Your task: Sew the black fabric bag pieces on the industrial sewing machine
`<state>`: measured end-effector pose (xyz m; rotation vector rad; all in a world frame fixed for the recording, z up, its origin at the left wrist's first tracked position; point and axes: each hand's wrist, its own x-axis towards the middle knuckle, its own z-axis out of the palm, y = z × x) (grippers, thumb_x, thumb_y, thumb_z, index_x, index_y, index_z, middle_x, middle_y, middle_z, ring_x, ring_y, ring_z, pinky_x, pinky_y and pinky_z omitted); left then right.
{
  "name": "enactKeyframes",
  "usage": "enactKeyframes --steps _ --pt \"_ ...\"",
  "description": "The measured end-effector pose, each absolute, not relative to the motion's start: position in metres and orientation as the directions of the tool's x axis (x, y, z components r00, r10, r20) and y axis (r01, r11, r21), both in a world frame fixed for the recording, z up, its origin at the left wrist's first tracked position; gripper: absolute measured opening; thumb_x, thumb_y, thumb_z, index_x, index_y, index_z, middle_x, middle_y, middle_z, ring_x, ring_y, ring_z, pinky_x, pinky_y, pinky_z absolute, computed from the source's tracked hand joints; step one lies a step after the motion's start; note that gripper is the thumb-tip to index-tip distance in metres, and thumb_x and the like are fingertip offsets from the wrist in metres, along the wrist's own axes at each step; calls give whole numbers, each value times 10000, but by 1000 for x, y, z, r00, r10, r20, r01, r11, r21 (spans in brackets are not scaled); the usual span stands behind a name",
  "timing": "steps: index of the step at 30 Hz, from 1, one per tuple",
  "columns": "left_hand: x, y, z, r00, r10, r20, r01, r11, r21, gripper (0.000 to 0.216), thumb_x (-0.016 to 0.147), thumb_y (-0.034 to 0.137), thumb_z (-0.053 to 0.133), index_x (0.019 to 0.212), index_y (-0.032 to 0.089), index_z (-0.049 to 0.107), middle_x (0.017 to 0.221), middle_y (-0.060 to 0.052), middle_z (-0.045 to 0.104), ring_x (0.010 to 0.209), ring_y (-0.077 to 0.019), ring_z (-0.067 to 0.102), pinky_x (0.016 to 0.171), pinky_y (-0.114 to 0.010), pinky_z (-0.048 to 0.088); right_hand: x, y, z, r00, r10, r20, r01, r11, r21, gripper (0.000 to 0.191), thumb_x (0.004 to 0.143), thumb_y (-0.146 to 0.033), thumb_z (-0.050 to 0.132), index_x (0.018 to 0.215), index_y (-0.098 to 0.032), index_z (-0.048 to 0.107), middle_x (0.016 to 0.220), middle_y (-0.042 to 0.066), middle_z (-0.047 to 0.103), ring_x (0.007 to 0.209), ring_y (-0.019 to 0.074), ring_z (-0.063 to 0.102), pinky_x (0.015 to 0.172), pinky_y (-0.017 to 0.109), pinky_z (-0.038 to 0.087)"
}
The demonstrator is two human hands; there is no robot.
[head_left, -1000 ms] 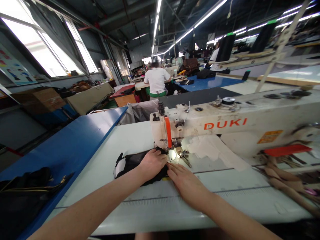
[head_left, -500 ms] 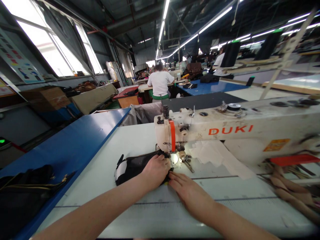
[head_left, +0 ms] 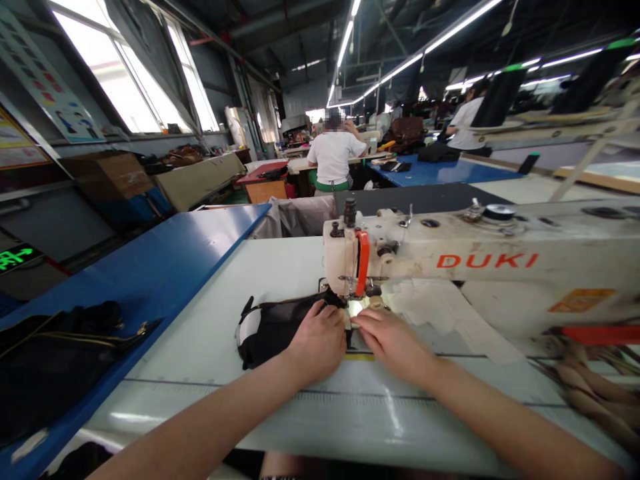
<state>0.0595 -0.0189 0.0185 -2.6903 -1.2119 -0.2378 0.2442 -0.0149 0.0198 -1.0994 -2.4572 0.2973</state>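
A black pouch (head_left: 277, 330) with a pale panel at its far-left end lies on the pale sewing table, its right end under the head of the sewing machine (head_left: 345, 257). My left hand (head_left: 323, 341) is closed over that right end, fingers bent into the dark fabric. Close to the lit needle area, my right hand (head_left: 395, 341) pinches the pouch's edge with its fingertips. The two hands nearly meet there. Fingers and machine head hide the needle and the exact edge being held.
White sheets (head_left: 430, 307) lie under the machine arm. To the left is a blue table (head_left: 200, 233) with black zippered bags (head_left: 60, 360). Brown strips (head_left: 590, 393) hang at the right. A person in a white shirt (head_left: 333, 157) sits ahead, back turned.
My right hand has moved forward, closer to the needle area, and its fingers have closed at the pouch's edge. My left hand stays on the pouch. The whole view has shifted slightly.
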Motion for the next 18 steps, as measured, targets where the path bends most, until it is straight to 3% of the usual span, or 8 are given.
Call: enactKeyframes --steps 5,18 --pt "59 -20 14 619 747 242 776 -630 -40 287 908 237 393 1110 136 571 1105 -78 628 1110 -227 492 1052 -423 270 235 -3 9 -602 743 292 738 658 -153 215 894 -122 439 959 -168 639 863 67 573 785 195 517 721 326 395" --pt "57 -21 10 582 771 258 791 -611 43 326 911 228 391 1176 125 550 1176 -89 608 1145 -230 475 962 -397 361 234 -4 6 -589 758 282 776 627 -64 220 907 -131 420 1017 -156 610 921 84 558 791 209 505 743 352 377"
